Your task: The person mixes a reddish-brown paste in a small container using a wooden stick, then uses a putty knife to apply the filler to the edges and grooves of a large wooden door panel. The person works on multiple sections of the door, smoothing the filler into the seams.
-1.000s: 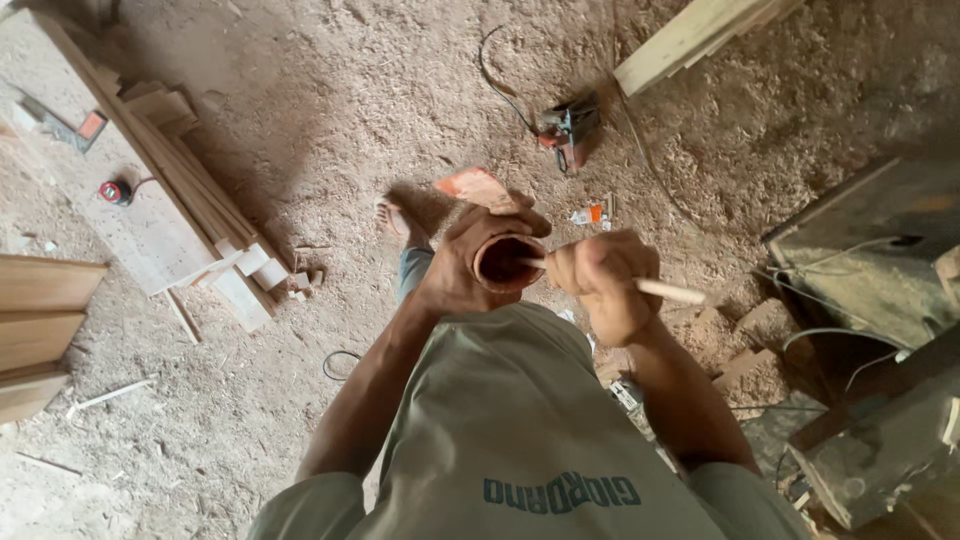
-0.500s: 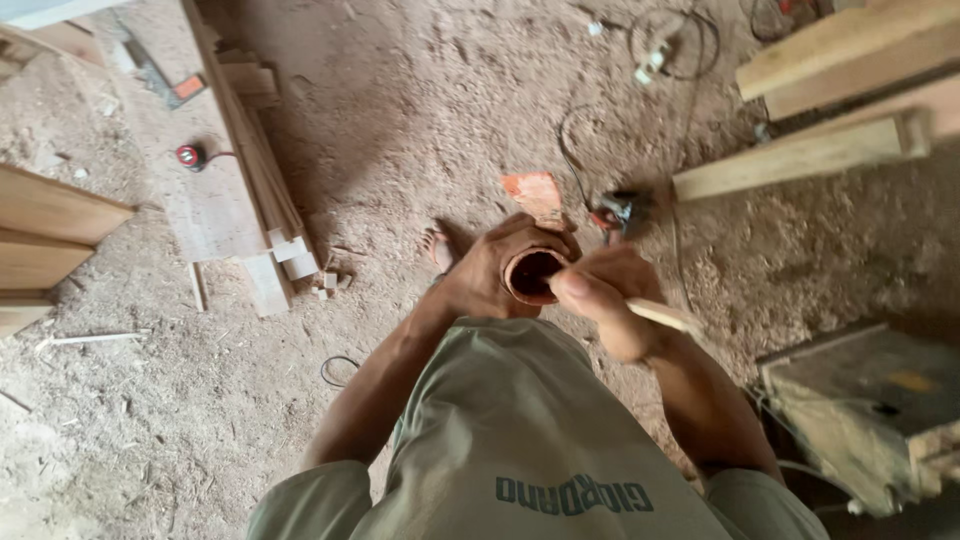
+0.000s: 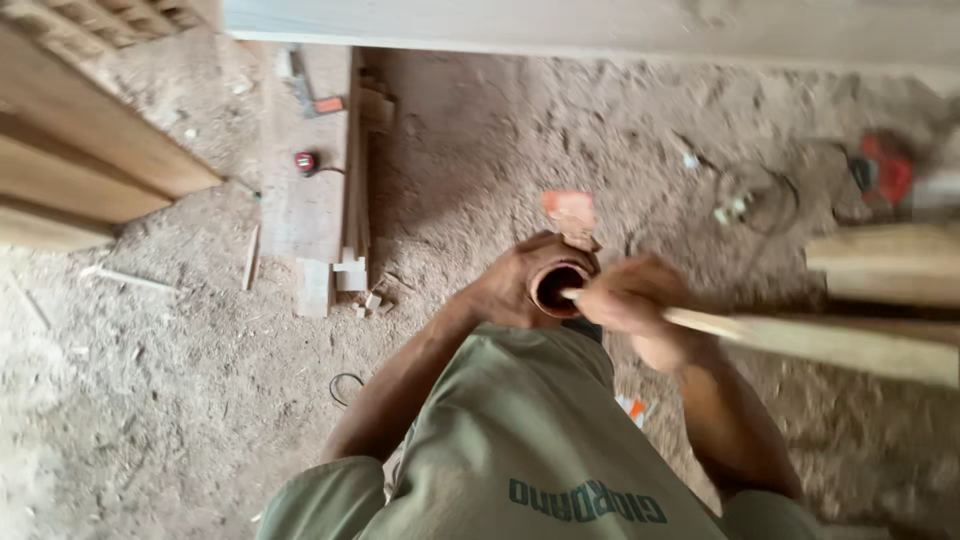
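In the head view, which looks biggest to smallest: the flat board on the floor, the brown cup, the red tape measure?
1. Board
2. Cup, though it is nearer the camera
3. Tape measure

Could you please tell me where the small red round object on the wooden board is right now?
In the head view, the small red round object lies upper left on the flat board, beside the stacked planks, well away from both hands.

A small round reddish-brown container (image 3: 556, 287) sits wrapped in the fingers of the left hand (image 3: 520, 280), its open mouth tipped up and its inside dark. A pale wooden stick (image 3: 800, 338) is pinched in the fingers of the right hand (image 3: 635, 305); its near tip rests at the container's rim, and its long shaft runs out past the fingers to the right.
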Demonstrator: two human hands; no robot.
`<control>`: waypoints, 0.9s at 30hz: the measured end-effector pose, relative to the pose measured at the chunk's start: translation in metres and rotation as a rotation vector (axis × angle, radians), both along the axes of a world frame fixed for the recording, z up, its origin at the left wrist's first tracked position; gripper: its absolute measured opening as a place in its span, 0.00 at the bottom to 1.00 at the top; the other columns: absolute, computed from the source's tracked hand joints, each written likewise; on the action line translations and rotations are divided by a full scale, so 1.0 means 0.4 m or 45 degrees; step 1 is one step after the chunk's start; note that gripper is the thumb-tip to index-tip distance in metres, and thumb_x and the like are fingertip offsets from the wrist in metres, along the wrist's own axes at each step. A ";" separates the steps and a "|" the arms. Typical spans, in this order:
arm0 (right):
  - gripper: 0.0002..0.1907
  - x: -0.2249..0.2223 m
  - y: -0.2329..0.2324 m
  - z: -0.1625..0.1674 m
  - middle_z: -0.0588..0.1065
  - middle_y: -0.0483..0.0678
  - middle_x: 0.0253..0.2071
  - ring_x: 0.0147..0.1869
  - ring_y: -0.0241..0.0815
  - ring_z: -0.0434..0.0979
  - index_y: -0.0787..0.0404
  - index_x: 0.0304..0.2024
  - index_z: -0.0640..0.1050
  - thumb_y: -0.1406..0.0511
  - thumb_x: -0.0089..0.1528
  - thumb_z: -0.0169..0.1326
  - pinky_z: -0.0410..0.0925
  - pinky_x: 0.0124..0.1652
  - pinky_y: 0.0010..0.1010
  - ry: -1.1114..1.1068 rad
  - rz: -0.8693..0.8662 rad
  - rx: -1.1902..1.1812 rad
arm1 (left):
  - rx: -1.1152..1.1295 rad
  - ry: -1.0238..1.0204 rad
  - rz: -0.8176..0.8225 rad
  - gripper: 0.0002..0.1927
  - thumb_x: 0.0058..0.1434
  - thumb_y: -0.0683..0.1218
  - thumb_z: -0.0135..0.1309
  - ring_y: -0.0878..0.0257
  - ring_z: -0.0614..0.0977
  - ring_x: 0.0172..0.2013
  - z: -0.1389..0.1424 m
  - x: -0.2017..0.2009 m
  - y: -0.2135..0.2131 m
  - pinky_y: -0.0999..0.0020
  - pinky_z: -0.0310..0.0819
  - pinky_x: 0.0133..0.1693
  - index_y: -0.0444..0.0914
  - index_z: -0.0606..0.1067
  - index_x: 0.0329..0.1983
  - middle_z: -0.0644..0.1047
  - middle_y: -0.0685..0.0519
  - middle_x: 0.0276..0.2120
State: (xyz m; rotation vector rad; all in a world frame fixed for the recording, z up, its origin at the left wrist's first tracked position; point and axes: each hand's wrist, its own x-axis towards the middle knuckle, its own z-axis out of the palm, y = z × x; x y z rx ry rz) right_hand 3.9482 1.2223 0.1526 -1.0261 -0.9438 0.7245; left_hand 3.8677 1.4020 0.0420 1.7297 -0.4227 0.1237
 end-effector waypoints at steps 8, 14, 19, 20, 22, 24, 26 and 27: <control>0.24 0.274 0.161 -0.133 0.57 0.41 0.17 0.20 0.34 0.53 0.56 0.20 0.60 0.61 0.73 0.43 0.55 0.23 0.32 0.224 0.242 -0.027 | 0.217 -0.025 0.325 0.36 0.38 0.47 0.74 0.52 0.81 0.54 -0.003 0.132 0.144 0.37 0.53 0.71 0.40 0.76 0.53 0.81 0.51 0.49; 0.17 0.511 0.365 -0.128 0.66 0.46 0.31 0.35 0.38 0.65 0.57 0.36 0.67 0.56 0.78 0.48 0.66 0.39 0.33 0.253 0.081 -0.100 | -0.050 0.139 0.419 0.30 0.45 0.46 0.72 0.55 0.82 0.54 0.010 0.315 0.266 0.54 0.75 0.64 0.41 0.77 0.53 0.80 0.49 0.52; 0.30 0.751 0.382 -0.067 0.72 0.52 0.61 0.69 0.46 0.71 0.58 0.66 0.67 0.52 0.67 0.55 0.64 0.71 0.42 0.379 -0.026 -0.068 | -0.100 0.164 0.498 0.35 0.41 0.43 0.69 0.51 0.82 0.57 0.032 0.493 0.370 0.56 0.76 0.63 0.38 0.75 0.56 0.79 0.46 0.56; 0.25 0.800 0.391 -0.077 0.72 0.53 0.60 0.67 0.46 0.72 0.60 0.66 0.68 0.54 0.71 0.50 0.66 0.70 0.42 0.165 -0.068 -0.133 | -0.112 0.188 0.496 0.34 0.43 0.43 0.69 0.51 0.82 0.57 0.037 0.527 0.382 0.56 0.77 0.64 0.38 0.75 0.57 0.79 0.46 0.57; 0.19 0.867 0.408 -0.123 0.73 0.55 0.60 0.64 0.48 0.75 0.63 0.66 0.69 0.59 0.78 0.39 0.72 0.67 0.41 -0.246 -0.142 -0.288 | -0.140 0.185 0.465 0.34 0.45 0.44 0.69 0.50 0.82 0.58 0.045 0.590 0.391 0.55 0.76 0.64 0.38 0.75 0.57 0.79 0.46 0.57; 0.19 0.912 0.442 -0.191 0.76 0.54 0.54 0.56 0.45 0.77 0.64 0.61 0.72 0.59 0.77 0.38 0.72 0.58 0.35 -0.460 0.045 -0.605 | -0.146 0.101 0.404 0.35 0.44 0.44 0.70 0.50 0.82 0.57 0.055 0.652 0.407 0.55 0.75 0.65 0.38 0.73 0.58 0.79 0.46 0.56; 0.20 0.926 0.456 -0.247 0.76 0.54 0.49 0.52 0.43 0.76 0.65 0.59 0.73 0.58 0.77 0.37 0.71 0.52 0.31 -0.366 0.206 -0.775 | -0.138 0.242 0.407 0.35 0.43 0.45 0.70 0.50 0.83 0.55 0.070 0.685 0.417 0.55 0.77 0.61 0.37 0.74 0.57 0.80 0.47 0.53; 0.21 0.930 0.470 -0.270 0.75 0.55 0.48 0.50 0.43 0.74 0.66 0.59 0.73 0.58 0.77 0.36 0.71 0.51 0.31 -0.183 0.255 -0.766 | -0.117 0.297 0.411 0.35 0.42 0.45 0.69 0.51 0.83 0.53 0.076 0.702 0.433 0.55 0.78 0.60 0.37 0.74 0.57 0.80 0.47 0.52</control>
